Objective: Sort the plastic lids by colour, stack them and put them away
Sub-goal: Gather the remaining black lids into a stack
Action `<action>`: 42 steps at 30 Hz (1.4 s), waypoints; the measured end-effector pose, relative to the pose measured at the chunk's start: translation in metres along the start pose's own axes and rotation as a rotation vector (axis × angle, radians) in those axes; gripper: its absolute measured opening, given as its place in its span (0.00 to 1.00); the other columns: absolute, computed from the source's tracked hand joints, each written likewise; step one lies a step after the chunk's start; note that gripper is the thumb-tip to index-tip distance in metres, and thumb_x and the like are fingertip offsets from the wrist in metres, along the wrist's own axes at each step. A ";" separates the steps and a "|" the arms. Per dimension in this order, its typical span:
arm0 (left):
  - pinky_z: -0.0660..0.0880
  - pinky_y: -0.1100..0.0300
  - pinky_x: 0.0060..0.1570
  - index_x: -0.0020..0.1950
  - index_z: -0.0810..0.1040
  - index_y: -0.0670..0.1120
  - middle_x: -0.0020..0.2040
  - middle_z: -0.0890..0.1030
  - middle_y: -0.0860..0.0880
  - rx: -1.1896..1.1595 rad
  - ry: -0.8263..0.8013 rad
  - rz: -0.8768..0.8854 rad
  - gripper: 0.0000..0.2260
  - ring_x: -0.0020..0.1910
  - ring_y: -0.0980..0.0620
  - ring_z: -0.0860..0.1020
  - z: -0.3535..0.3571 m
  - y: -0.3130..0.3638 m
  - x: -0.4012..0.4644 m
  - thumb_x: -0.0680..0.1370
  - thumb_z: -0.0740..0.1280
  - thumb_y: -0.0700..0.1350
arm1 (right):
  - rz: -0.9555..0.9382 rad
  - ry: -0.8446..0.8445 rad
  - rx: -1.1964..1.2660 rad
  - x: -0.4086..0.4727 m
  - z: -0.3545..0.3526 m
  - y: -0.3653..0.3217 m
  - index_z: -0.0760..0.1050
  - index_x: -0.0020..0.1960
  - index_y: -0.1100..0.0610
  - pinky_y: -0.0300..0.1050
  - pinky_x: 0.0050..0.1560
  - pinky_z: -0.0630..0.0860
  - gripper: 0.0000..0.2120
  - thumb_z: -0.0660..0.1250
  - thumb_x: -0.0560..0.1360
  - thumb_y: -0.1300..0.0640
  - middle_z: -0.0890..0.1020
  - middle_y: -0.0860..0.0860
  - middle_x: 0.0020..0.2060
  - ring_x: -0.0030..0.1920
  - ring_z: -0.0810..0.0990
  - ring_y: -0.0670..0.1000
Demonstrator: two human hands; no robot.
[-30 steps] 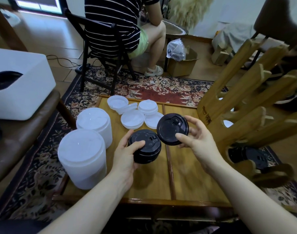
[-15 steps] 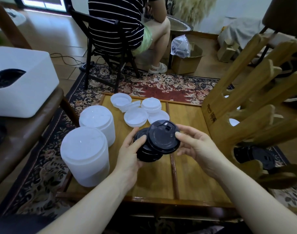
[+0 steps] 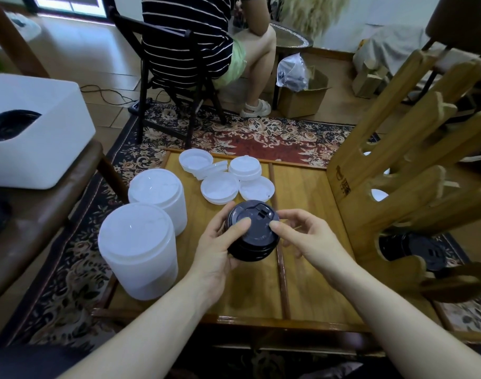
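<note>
Two bare hands meet over a low wooden table (image 3: 310, 203). The left hand (image 3: 220, 250) grips a short stack of black lids (image 3: 251, 232) from the left side, thumb curled over the top lid. The right hand (image 3: 313, 239) sits just right of the stack, thumb tip touching the top lid's rim, fingers loosely curled. Loose white lids (image 3: 220, 187) lie just beyond, beside two tall stacks of white lids (image 3: 138, 250).

Glossy black plastic lids (image 3: 251, 231), varnished wooden table (image 3: 310, 272), seemingly matt white tubs (image 3: 138, 250).
</note>
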State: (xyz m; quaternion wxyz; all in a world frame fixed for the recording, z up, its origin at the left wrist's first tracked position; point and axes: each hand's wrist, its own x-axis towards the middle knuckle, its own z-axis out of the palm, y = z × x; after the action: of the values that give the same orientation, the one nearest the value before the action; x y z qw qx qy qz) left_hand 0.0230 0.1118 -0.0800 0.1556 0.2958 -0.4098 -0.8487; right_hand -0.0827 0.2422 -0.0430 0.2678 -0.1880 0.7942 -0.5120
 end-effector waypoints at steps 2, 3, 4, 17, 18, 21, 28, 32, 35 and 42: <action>0.81 0.47 0.53 0.66 0.77 0.53 0.57 0.85 0.51 -0.005 0.002 0.003 0.30 0.56 0.48 0.83 0.000 0.000 0.000 0.64 0.76 0.45 | 0.038 -0.026 0.004 0.001 0.000 0.002 0.77 0.60 0.49 0.39 0.42 0.79 0.16 0.70 0.75 0.47 0.83 0.49 0.50 0.49 0.82 0.49; 0.81 0.46 0.54 0.66 0.77 0.52 0.58 0.85 0.50 -0.006 0.002 0.002 0.30 0.56 0.48 0.83 -0.001 0.000 0.001 0.64 0.75 0.45 | 0.068 -0.061 0.033 0.002 0.000 0.003 0.77 0.62 0.49 0.44 0.47 0.82 0.16 0.70 0.75 0.47 0.84 0.48 0.51 0.51 0.83 0.48; 0.81 0.45 0.55 0.66 0.77 0.52 0.58 0.84 0.50 -0.003 0.001 0.003 0.29 0.56 0.48 0.83 -0.001 0.000 0.001 0.65 0.75 0.45 | 0.102 -0.098 0.078 0.001 0.000 0.003 0.76 0.63 0.49 0.47 0.49 0.83 0.17 0.69 0.76 0.47 0.84 0.48 0.52 0.51 0.84 0.48; 0.80 0.44 0.54 0.63 0.79 0.51 0.56 0.85 0.50 0.104 0.001 0.047 0.16 0.55 0.48 0.84 0.004 0.005 -0.003 0.75 0.72 0.42 | 0.119 -0.117 0.294 -0.001 -0.003 0.001 0.79 0.58 0.57 0.45 0.41 0.81 0.15 0.72 0.73 0.55 0.84 0.60 0.51 0.43 0.83 0.54; 0.81 0.46 0.54 0.62 0.80 0.53 0.56 0.85 0.51 0.134 -0.016 0.070 0.15 0.55 0.50 0.83 0.006 0.008 -0.005 0.76 0.72 0.43 | 0.115 -0.110 0.308 -0.001 -0.003 0.000 0.79 0.58 0.57 0.47 0.43 0.80 0.16 0.72 0.72 0.54 0.84 0.60 0.51 0.43 0.83 0.55; 0.81 0.59 0.48 0.52 0.84 0.63 0.50 0.85 0.60 0.269 -0.134 0.136 0.11 0.51 0.59 0.83 0.012 0.021 -0.016 0.73 0.72 0.48 | 0.106 -0.075 0.346 -0.005 -0.007 -0.004 0.78 0.60 0.57 0.51 0.47 0.79 0.22 0.73 0.68 0.50 0.85 0.59 0.51 0.44 0.82 0.55; 0.78 0.64 0.56 0.67 0.72 0.57 0.58 0.79 0.63 0.291 -0.140 0.264 0.23 0.58 0.65 0.79 0.012 0.045 -0.054 0.76 0.71 0.40 | -0.054 -0.058 0.365 -0.036 -0.007 -0.032 0.78 0.61 0.55 0.47 0.45 0.80 0.21 0.71 0.70 0.50 0.84 0.55 0.55 0.48 0.84 0.54; 0.77 0.63 0.59 0.65 0.74 0.58 0.64 0.79 0.55 0.267 -0.075 0.344 0.23 0.62 0.58 0.78 0.008 0.066 -0.077 0.73 0.74 0.43 | -0.197 -0.073 0.370 -0.061 0.007 -0.059 0.77 0.62 0.55 0.41 0.47 0.81 0.21 0.71 0.70 0.54 0.85 0.46 0.54 0.52 0.84 0.47; 0.76 0.57 0.63 0.66 0.75 0.56 0.64 0.81 0.52 0.241 -0.035 0.394 0.26 0.62 0.56 0.80 0.000 0.082 -0.103 0.70 0.77 0.47 | -0.261 -0.079 0.347 -0.075 0.020 -0.083 0.78 0.61 0.53 0.43 0.51 0.80 0.20 0.71 0.69 0.52 0.85 0.46 0.51 0.51 0.84 0.46; 0.76 0.58 0.63 0.72 0.73 0.52 0.66 0.80 0.54 0.254 0.096 0.538 0.31 0.63 0.58 0.78 -0.043 0.124 -0.158 0.69 0.73 0.49 | -0.333 -0.169 0.330 -0.092 0.073 -0.126 0.79 0.59 0.51 0.43 0.52 0.78 0.14 0.70 0.74 0.55 0.85 0.43 0.51 0.54 0.82 0.44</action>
State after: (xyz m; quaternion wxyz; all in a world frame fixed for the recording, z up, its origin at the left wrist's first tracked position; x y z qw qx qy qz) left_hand 0.1755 0.0894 0.0557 0.3558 0.2334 -0.5686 -0.7041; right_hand 0.0375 0.1920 0.0699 0.2722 -0.3120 0.6329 -0.6542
